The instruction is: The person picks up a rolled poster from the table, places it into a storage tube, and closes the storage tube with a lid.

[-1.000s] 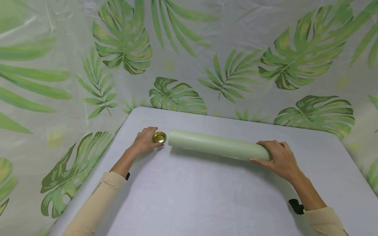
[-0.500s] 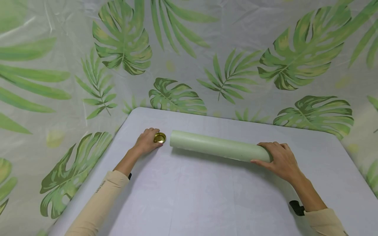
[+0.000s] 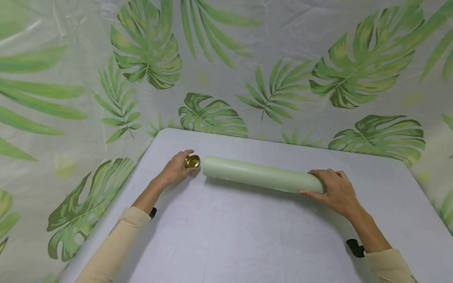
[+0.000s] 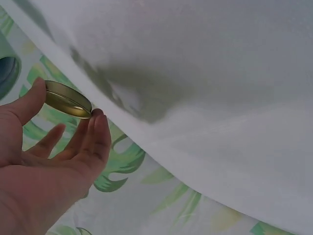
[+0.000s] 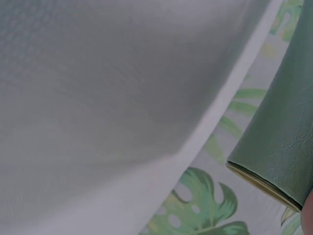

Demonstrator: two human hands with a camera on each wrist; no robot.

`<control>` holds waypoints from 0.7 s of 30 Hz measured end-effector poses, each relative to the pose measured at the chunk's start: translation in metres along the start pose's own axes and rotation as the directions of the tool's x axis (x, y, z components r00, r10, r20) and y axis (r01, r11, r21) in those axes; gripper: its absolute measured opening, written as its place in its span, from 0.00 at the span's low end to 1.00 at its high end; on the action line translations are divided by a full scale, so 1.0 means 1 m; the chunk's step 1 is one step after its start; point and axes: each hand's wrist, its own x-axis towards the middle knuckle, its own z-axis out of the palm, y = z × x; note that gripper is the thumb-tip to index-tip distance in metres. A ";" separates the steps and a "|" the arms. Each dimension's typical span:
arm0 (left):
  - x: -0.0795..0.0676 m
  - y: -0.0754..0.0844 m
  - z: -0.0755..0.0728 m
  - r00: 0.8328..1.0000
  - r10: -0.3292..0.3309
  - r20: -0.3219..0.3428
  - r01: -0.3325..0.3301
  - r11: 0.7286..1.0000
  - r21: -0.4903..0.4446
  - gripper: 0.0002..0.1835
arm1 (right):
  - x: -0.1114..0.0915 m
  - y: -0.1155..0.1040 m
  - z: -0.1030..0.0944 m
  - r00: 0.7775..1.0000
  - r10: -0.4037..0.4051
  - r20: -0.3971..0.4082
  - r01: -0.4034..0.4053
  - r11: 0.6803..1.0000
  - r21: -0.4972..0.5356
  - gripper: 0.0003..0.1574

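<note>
My left hand (image 3: 175,169) pinches a shallow gold metal lid (image 3: 192,161) between thumb and fingertips, its hollow side showing in the head view. In the left wrist view the lid (image 4: 68,98) is tilted, gripped at opposite edges of its rim. My right hand (image 3: 336,190) grips the right end of a long pale green tube (image 3: 262,175), thumb on the near side and fingers over the far side. The tube's left end is a short gap away from the lid. At the left wrist view's edge, the tube's end (image 4: 10,73) looks open and hollow.
A white table (image 3: 240,236) with rounded corners lies under both hands. Behind it and to its left hangs a pale sheet (image 3: 219,78) printed with green leaves. The tube casts a shadow on the tabletop.
The lid has risen slightly and tipped in my left hand. My right hand and the tube have hardly moved.
</note>
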 end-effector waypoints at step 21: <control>-0.016 -0.003 -0.016 0.988 0.095 0.122 -0.005 0.808 -0.589 0.33 | 0.000 0.000 0.000 1.000 0.001 -0.010 -0.001 1.000 0.005 0.44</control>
